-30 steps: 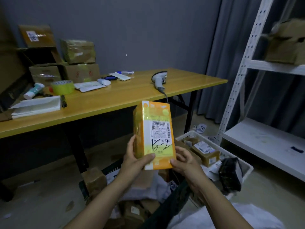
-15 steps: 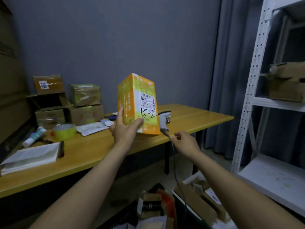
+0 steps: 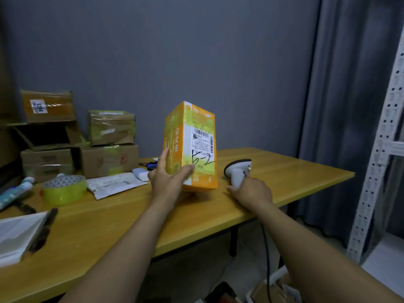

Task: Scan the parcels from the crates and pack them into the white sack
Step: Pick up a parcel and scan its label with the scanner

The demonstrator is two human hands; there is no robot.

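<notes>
An orange-yellow parcel (image 3: 192, 145) with a white barcode label and black handwriting stands upright over the wooden table (image 3: 122, 219), label facing me. My left hand (image 3: 168, 178) grips its lower left side. To its right, my right hand (image 3: 251, 191) wraps the handle of the white barcode scanner (image 3: 237, 170), which rests on the table; its black cable drops off the front edge. At the bottom edge, a corner of the crates (image 3: 271, 289) with brown parcels shows. The white sack is out of view.
Stacked cardboard boxes (image 3: 76, 136) sit at the table's back left, with a green tape roll (image 3: 64, 189), papers (image 3: 115, 184), a pen (image 3: 43, 230) and white envelopes (image 3: 19, 235). A white metal shelf upright (image 3: 380, 154) and grey curtain stand at the right.
My view rose from the crates to the table. My left hand carried the parcel up over the table alone, while my right hand let go of it and closed on the scanner's handle.
</notes>
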